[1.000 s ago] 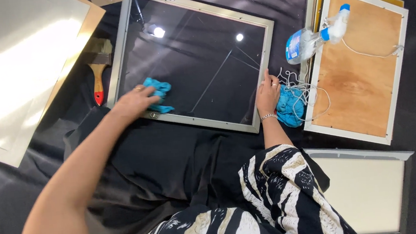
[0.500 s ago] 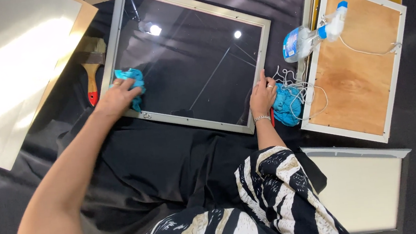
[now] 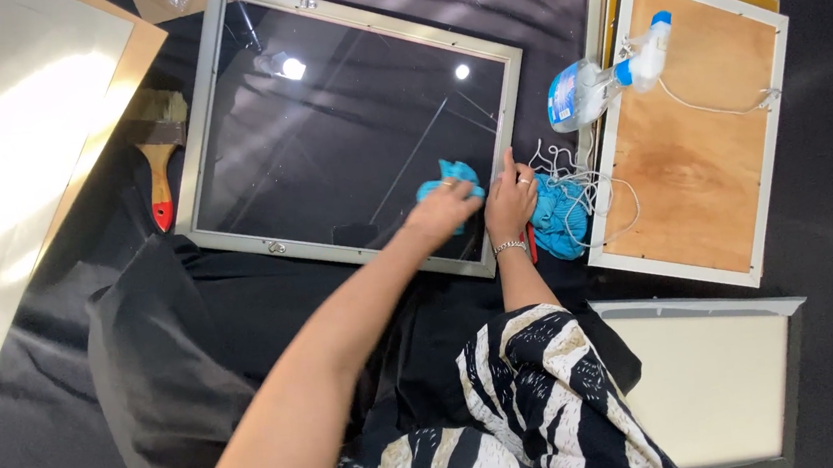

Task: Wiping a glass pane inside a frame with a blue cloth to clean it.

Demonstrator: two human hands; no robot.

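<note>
I see a turquoise cloth (image 3: 452, 177) under my left hand (image 3: 443, 210), a silver frame (image 3: 198, 153), and a red-handled brush (image 3: 160, 162) far left.

The glazed frame (image 3: 347, 130) lies on the floor cloth (image 3: 71, 415). A brush (image 3: 160, 156) lies left of it, a board (image 3: 17, 148) farther left. Right of it lie string (image 3: 573, 185), a spray bottle (image 3: 604, 82) and 1 backing-up frame (image 3: 695, 139); another frame (image 3: 711, 384) lies nearer, below that.
</note>
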